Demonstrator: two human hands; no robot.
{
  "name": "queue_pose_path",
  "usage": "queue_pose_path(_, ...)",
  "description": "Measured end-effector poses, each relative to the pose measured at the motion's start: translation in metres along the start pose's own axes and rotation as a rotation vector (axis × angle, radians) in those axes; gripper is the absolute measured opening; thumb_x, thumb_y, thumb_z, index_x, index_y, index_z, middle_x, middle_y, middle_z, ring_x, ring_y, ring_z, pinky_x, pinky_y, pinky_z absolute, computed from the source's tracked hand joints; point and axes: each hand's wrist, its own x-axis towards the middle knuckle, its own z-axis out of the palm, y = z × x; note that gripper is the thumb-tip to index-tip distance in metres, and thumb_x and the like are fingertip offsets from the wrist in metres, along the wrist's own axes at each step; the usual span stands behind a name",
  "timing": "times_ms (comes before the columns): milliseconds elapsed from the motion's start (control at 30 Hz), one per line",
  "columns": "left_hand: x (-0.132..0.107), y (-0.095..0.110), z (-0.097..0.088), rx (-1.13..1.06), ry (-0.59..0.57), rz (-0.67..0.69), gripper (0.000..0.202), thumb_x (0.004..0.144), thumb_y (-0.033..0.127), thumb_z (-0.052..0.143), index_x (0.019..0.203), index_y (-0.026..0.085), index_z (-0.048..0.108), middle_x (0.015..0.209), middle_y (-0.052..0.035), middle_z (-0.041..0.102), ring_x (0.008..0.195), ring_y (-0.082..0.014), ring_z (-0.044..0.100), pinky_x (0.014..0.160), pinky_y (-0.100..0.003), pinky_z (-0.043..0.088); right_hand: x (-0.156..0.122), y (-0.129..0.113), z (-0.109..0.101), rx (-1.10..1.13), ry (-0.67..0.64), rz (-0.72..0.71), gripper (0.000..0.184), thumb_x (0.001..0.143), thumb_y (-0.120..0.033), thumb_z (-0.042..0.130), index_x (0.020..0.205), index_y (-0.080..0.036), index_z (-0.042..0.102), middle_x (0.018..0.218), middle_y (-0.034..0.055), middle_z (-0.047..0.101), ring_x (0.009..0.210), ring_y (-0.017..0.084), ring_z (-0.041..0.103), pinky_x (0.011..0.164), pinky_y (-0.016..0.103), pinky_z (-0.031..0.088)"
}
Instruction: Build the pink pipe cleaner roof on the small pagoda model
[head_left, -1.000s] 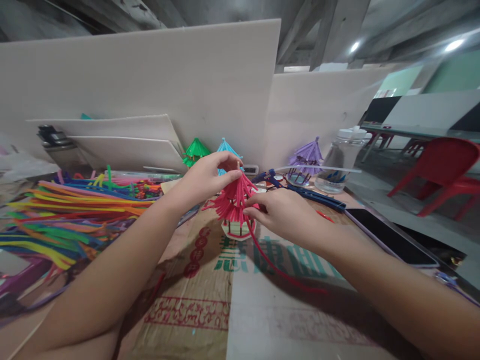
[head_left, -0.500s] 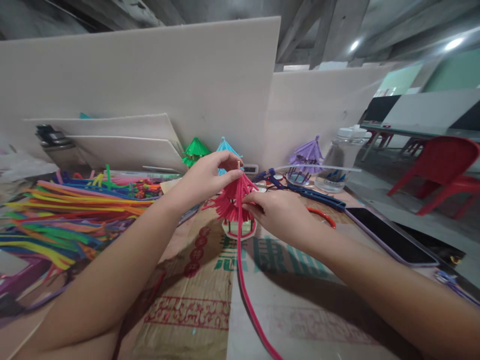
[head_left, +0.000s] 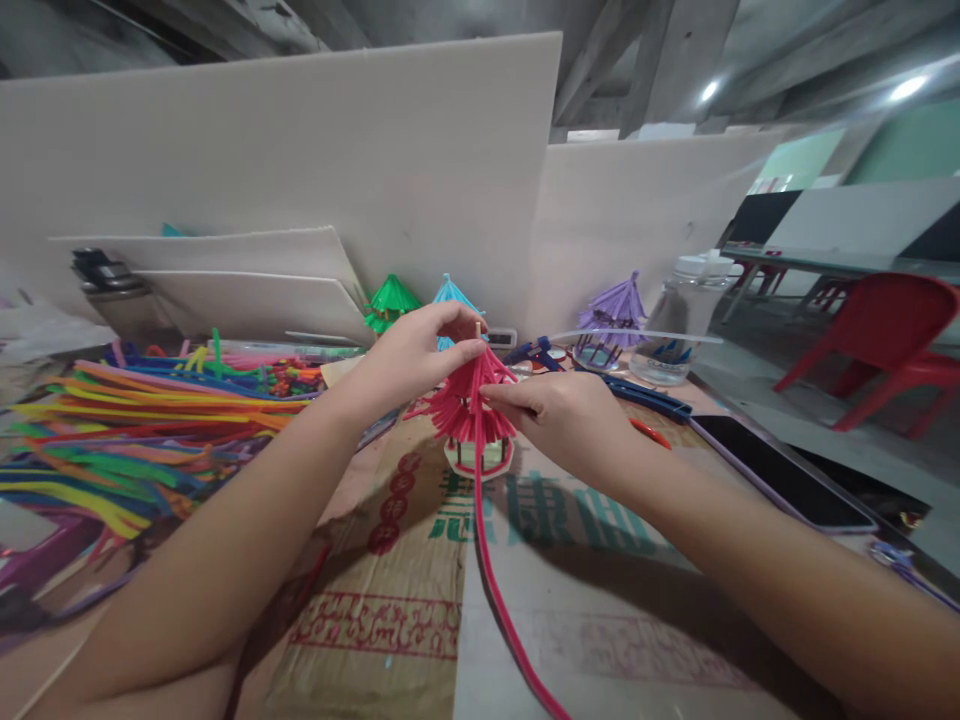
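Note:
A small red model pavilion (head_left: 454,410) stands at the middle of the table, its tiered roof made of red pipe cleaners over a pale octagonal base (head_left: 459,460). My left hand (head_left: 420,345) reaches over from the left and grips the roof's peak between thumb and fingers, beside a thin stick end. From the right, my right hand (head_left: 562,412) has its fingers closed together, the tips on a long red pipe cleaner (head_left: 482,540) against the roof's front. That strand hangs down and curves toward the near edge. The right thumb is partly hidden.
Loose coloured pipe cleaners (head_left: 187,410) are heaped at left. Behind stand green (head_left: 392,298), blue (head_left: 450,290) and purple (head_left: 615,305) pavilions. A blue glue gun (head_left: 534,352), clear bottle (head_left: 675,320) and phone (head_left: 780,470) lie to the right. Printed cardboard (head_left: 360,630) covers the table.
My right hand has shifted slightly up and left, its fingertips now straighter and laid on the red pipe cleaner at the roof. My left hand stays at the peak.

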Motion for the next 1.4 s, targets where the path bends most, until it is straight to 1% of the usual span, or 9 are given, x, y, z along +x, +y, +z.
queue_pose_path(333, 0.0, -0.001, -0.001, -0.01, 0.002, -0.01, 0.015, 0.09, 0.03, 0.061, 0.097, 0.017, 0.066, 0.095, -0.0021, 0.071, 0.087, -0.0153, 0.064, 0.078, -0.025, 0.049, 0.003, -0.002, -0.013, 0.048, 0.023, 0.064, 0.021, 0.092, -0.024, 0.059, 0.096, -0.024, 0.08, 0.082, 0.0021, 0.08, 0.064, 0.017, 0.069, 0.059, 0.027, 0.039)
queue_pose_path(500, 0.002, -0.003, 0.0, -0.039, 0.002, -0.034, 0.022, 0.09, 0.034, 0.06, 0.101, 0.017, 0.069, 0.1, -0.0041, 0.073, 0.092, -0.0178, 0.066, 0.083, -0.027, 0.051, 0.004, -0.001, -0.015, 0.186, -0.115, 0.066, 0.025, 0.092, -0.019, 0.057, 0.103, -0.025, 0.079, 0.091, 0.0019, 0.08, 0.074, 0.016, 0.07, 0.066, 0.026, 0.042)
queue_pose_path(600, 0.002, -0.004, -0.001, -0.054, -0.007, -0.068, 0.026, 0.09, 0.036, 0.06, 0.103, 0.017, 0.072, 0.103, -0.0054, 0.075, 0.095, -0.0196, 0.067, 0.087, -0.029, 0.052, 0.006, -0.001, -0.024, 0.244, -0.121, 0.115, 0.022, 0.093, -0.023, 0.058, 0.1, -0.023, 0.078, 0.083, 0.0013, 0.078, 0.066, 0.013, 0.064, 0.061, 0.025, 0.038)
queue_pose_path(767, 0.001, -0.003, -0.001, -0.105, -0.025, -0.113, 0.034, 0.091, 0.041, 0.058, 0.111, 0.016, 0.07, 0.109, -0.0073, 0.074, 0.097, -0.0208, 0.068, 0.092, -0.033, 0.052, 0.009, 0.003, -0.048, 0.26, -0.01, 0.211, 0.027, 0.094, -0.035, 0.056, 0.076, -0.017, 0.068, 0.059, -0.0027, 0.06, 0.052, 0.009, 0.047, 0.053, 0.025, 0.029)
queue_pose_path(1000, -0.002, -0.003, -0.01, -0.052, 0.022, -0.112, 0.039, 0.092, 0.047, 0.057, 0.115, 0.017, 0.068, 0.113, -0.0079, 0.073, 0.102, -0.0216, 0.067, 0.095, -0.035, 0.051, 0.015, 0.009, -0.058, 0.237, 0.103, 0.218, 0.037, 0.089, -0.029, 0.055, 0.057, -0.021, 0.039, 0.05, -0.0068, 0.035, 0.048, 0.008, 0.032, 0.049, 0.024, 0.023)
queue_pose_path(1100, -0.008, -0.001, -0.015, 0.026, 0.037, -0.116, 0.037, 0.092, 0.047, 0.056, 0.11, 0.017, 0.069, 0.109, -0.0076, 0.073, 0.099, -0.0217, 0.067, 0.09, -0.033, 0.051, 0.008, 0.009, -0.052, 0.249, 0.076, 0.197, 0.036, 0.089, -0.029, 0.055, 0.059, -0.021, 0.037, 0.051, -0.0071, 0.036, 0.048, 0.008, 0.033, 0.05, 0.024, 0.023)
queue_pose_path(1233, -0.021, -0.007, -0.016, 0.095, -0.008, -0.131, 0.04, 0.093, 0.049, 0.051, 0.111, 0.018, 0.067, 0.11, -0.0081, 0.072, 0.101, -0.0228, 0.066, 0.09, -0.033, 0.05, -0.03, 0.016, -0.023, 0.278, -0.022, 0.227, 0.028, 0.096, -0.038, 0.05, 0.076, -0.019, 0.056, 0.063, -0.0033, 0.055, 0.056, 0.011, 0.046, 0.055, 0.025, 0.03)
queue_pose_path(1333, -0.032, -0.028, -0.011, 0.227, -0.143, -0.314, 0.037, 0.097, 0.042, 0.04, 0.111, 0.02, 0.065, 0.114, -0.009, 0.071, 0.105, -0.0245, 0.065, 0.09, -0.033, 0.048, -0.065, 0.027, 0.006, 0.265, -0.134, 0.257, 0.025, 0.098, -0.034, 0.046, 0.089, -0.017, 0.063, 0.079, 0.0029, 0.066, 0.069, 0.015, 0.058, 0.063, 0.027, 0.038)
queue_pose_path(1400, -0.04, -0.044, -0.006, 0.249, -0.226, -0.39, 0.032, 0.091, 0.036, 0.046, 0.103, 0.016, 0.068, 0.105, -0.0128, 0.073, 0.099, -0.0282, 0.067, 0.087, -0.036, 0.049, -0.08, 0.034, 0.023, 0.246, -0.226, 0.293, 0.024, 0.098, -0.032, 0.045, 0.097, -0.016, 0.064, 0.091, 0.0073, 0.069, 0.081, 0.019, 0.062, 0.072, 0.03, 0.044)
